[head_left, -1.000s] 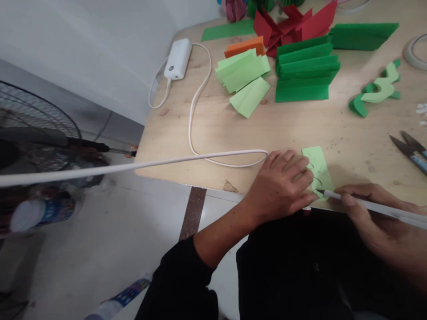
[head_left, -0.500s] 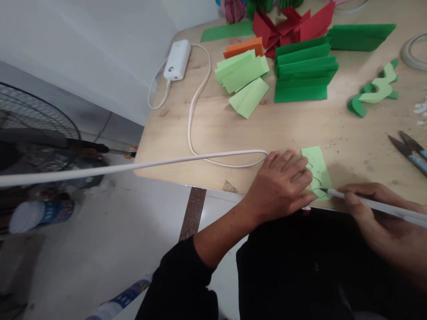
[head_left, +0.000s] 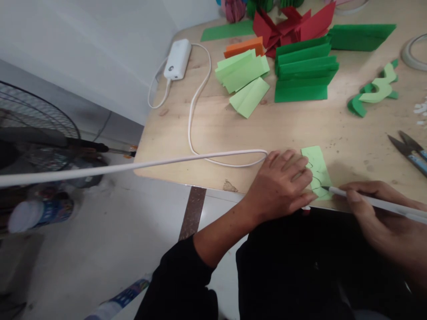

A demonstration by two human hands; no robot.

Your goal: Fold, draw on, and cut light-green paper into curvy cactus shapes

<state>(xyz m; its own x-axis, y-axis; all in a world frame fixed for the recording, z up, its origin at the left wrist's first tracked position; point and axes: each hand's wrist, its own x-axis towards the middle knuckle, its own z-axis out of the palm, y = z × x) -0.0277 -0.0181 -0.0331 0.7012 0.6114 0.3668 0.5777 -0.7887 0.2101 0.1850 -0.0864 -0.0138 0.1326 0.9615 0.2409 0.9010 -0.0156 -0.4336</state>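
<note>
The fingers (head_left: pixel 296 169) of the left hand (head_left: pixel 278 189) lie flat and close together on a light green paper slip (head_left: pixel 316 160), pinning it at the near edge of the table (head_left: pixel 300 124), lower right of the frame. The right hand (head_left: pixel 380 218) pinches a white pen (head_left: pixel 387 206), tip on the slip's lower end. The pen lies nearly level, pointing left. The slip's long axis runs away from the edge. Bare wood lies above it and rightward to the scissors (head_left: pixel 408 151). A white cable (head_left: pixel 227 156) loops just left of the left hand.
</note>
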